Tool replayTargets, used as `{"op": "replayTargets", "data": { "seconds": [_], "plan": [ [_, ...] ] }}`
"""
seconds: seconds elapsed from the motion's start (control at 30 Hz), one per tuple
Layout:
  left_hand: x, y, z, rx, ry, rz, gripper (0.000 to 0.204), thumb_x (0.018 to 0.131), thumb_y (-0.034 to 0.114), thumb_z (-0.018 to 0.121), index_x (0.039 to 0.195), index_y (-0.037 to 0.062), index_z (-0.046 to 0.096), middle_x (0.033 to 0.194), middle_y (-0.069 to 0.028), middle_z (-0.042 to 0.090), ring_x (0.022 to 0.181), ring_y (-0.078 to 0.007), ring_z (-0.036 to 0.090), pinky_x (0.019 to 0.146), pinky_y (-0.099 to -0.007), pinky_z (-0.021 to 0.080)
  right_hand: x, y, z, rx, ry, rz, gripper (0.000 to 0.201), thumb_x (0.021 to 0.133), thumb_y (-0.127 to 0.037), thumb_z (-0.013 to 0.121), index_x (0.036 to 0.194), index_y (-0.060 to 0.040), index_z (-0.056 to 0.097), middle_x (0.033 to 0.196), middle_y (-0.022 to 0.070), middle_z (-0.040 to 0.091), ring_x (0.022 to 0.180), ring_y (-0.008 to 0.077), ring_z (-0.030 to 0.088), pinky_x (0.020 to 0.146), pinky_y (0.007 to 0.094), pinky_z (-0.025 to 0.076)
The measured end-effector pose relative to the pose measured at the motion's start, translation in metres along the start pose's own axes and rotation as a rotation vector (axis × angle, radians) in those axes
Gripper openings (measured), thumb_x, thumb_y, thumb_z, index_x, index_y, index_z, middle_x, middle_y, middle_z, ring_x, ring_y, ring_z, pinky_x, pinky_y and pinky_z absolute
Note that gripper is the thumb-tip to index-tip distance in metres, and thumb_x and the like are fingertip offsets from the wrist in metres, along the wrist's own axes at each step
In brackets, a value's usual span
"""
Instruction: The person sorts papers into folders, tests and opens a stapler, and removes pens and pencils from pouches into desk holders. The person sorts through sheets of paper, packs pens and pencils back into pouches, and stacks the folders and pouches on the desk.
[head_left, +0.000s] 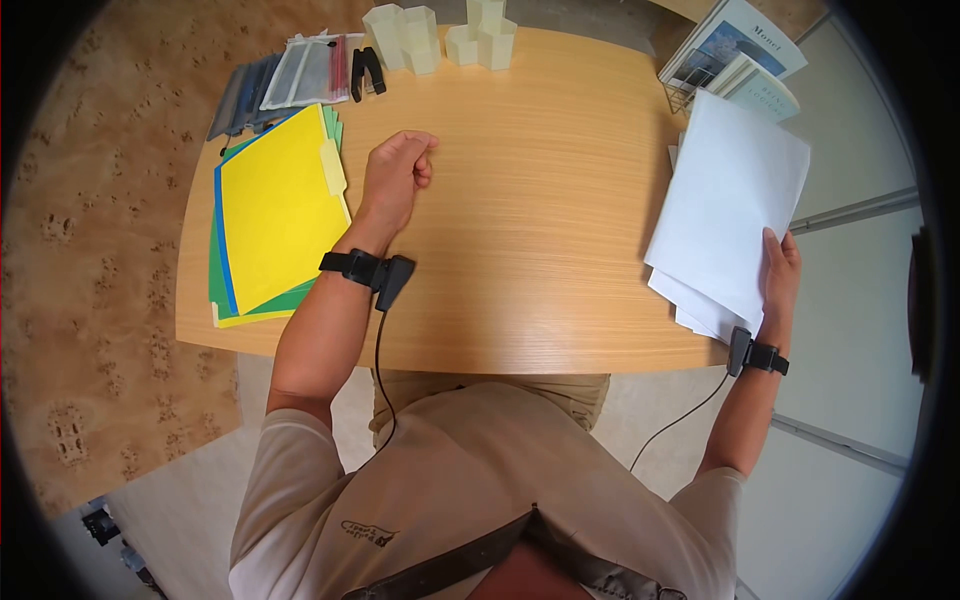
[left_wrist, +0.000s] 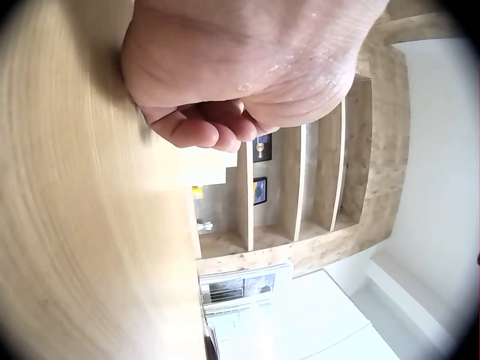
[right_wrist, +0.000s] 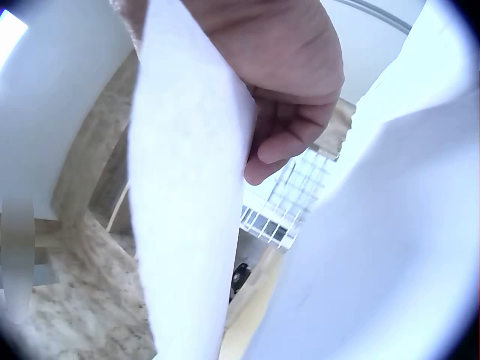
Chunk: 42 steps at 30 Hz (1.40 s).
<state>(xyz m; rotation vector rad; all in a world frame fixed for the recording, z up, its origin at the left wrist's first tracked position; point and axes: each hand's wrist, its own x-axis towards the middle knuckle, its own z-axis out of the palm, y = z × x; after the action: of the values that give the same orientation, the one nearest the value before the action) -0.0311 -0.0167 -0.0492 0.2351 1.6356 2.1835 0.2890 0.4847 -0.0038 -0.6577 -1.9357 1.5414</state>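
Note:
At the right side of the desk, my right hand (head_left: pixel 783 268) holds the edge of some white paper (head_left: pixel 735 190), thumb on top. More white sheets (head_left: pixel 700 308) lie under it, slightly fanned. In the right wrist view the fingers (right_wrist: pixel 289 146) of that hand curl behind a raised white sheet (right_wrist: pixel 187 172). My left hand (head_left: pixel 397 178) rests on the desk (head_left: pixel 530 200), right of the yellow folder (head_left: pixel 280 210), with nothing in it. Its fingers (left_wrist: pixel 202 129) are loosely curled in the left wrist view.
Green and blue folders lie under the yellow one. Behind them are zip pouches (head_left: pixel 310 72) and a black stapler-like object (head_left: pixel 367 75). Pale hexagonal holders (head_left: pixel 405 40) stand at the back edge. A wire rack (head_left: pixel 683 95) with books (head_left: pixel 735 50) stands at the back right.

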Motion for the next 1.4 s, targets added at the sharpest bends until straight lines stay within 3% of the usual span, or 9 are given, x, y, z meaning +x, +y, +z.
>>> {"op": "replayTargets", "data": {
  "seconds": [0.37,0.47,0.53,0.67,0.87,0.9,1.0,1.1,1.4],
  "plan": [
    [-0.006,-0.002,0.009,0.190,0.095,0.094,0.019,0.101,0.020,0.060,0.097,0.0024,0.067,0.063,0.0035,0.048,0.055,-0.0053,0.043,0.051,-0.0218,0.033,0.002,0.020,-0.021,-0.659,0.087,0.146,0.043,0.097,-0.021,0.070,0.130,0.0045,0.061,0.100,0.0106,0.072,0.086,0.0132,0.064,0.080,0.0293,0.053],
    [-0.009,-0.002,0.014,0.301,0.101,0.150,0.020,0.101,0.021,0.060,0.095,0.0032,0.068,0.063,0.0037,0.049,0.054,-0.0048,0.042,0.050,-0.0219,0.032,0.000,0.023,-0.022,-0.843,0.142,0.094,0.048,0.094,-0.024,0.073,0.133,0.0013,0.061,0.101,0.0123,0.071,0.087,0.0157,0.064,0.082,0.0302,0.053],
    [-0.009,-0.002,0.014,0.308,0.093,0.160,0.020,0.101,0.020,0.060,0.094,0.0032,0.068,0.063,0.0037,0.049,0.054,-0.0049,0.042,0.051,-0.0219,0.032,-0.002,0.024,-0.028,-0.922,0.285,-0.158,0.044,0.096,-0.025,0.072,0.131,0.0005,0.063,0.104,0.0114,0.071,0.088,0.0176,0.064,0.084,0.0312,0.053],
    [-0.009,0.003,0.015,0.231,0.093,0.104,0.020,0.101,0.018,0.058,0.096,0.0026,0.068,0.065,0.0032,0.049,0.057,-0.0059,0.044,0.053,-0.0221,0.034,-0.023,-0.031,0.014,-0.645,0.339,-0.273,0.036,0.098,-0.022,0.070,0.126,-0.0004,0.066,0.104,0.0075,0.072,0.088,0.0155,0.064,0.082,0.0290,0.051],
    [-0.007,0.019,0.031,0.079,0.063,0.099,0.019,0.102,0.016,0.056,0.102,0.0000,0.067,0.072,0.0010,0.051,0.064,-0.0092,0.049,0.057,-0.0232,0.037,-0.089,-0.076,0.178,0.125,-0.358,-0.011,0.019,0.102,-0.014,0.064,0.115,-0.0038,0.071,0.098,0.0005,0.070,0.088,0.0071,0.061,0.077,0.0219,0.047],
    [-0.006,0.021,0.036,0.081,0.061,0.101,0.019,0.102,0.016,0.056,0.102,0.0000,0.067,0.072,0.0010,0.051,0.064,-0.0092,0.049,0.057,-0.0232,0.037,-0.102,-0.075,0.211,0.256,-0.409,0.189,0.017,0.101,-0.008,0.063,0.116,-0.0026,0.070,0.099,0.0008,0.070,0.094,0.0087,0.063,0.084,0.0231,0.051],
    [-0.003,0.030,0.054,0.003,0.030,0.129,0.019,0.102,0.015,0.056,0.104,-0.0006,0.066,0.072,0.0005,0.051,0.065,-0.0105,0.050,0.057,-0.0236,0.038,-0.119,-0.060,0.289,0.392,-0.734,0.214,0.036,0.098,-0.005,0.068,0.132,0.0009,0.059,0.118,0.0083,0.067,0.109,0.0145,0.065,0.096,0.0290,0.053],
    [-0.002,0.042,0.071,-0.085,0.004,0.154,0.019,0.102,0.014,0.055,0.106,-0.0011,0.065,0.072,0.0005,0.050,0.066,-0.0112,0.050,0.057,-0.0237,0.038,-0.130,-0.059,0.338,0.471,-0.822,0.280,0.045,0.095,-0.009,0.073,0.135,0.0033,0.056,0.124,0.0110,0.065,0.110,0.0156,0.065,0.094,0.0281,0.053],
    [0.006,0.047,0.092,0.012,0.034,0.304,0.019,0.101,0.016,0.058,0.102,-0.0003,0.066,0.069,0.0009,0.053,0.063,-0.0087,0.050,0.057,-0.0229,0.039,-0.143,-0.063,0.368,0.435,-0.896,0.326,0.035,0.085,-0.013,0.085,0.111,0.0021,0.067,0.090,0.0011,0.071,0.082,0.0067,0.065,0.073,0.0237,0.053]
  ]
}}
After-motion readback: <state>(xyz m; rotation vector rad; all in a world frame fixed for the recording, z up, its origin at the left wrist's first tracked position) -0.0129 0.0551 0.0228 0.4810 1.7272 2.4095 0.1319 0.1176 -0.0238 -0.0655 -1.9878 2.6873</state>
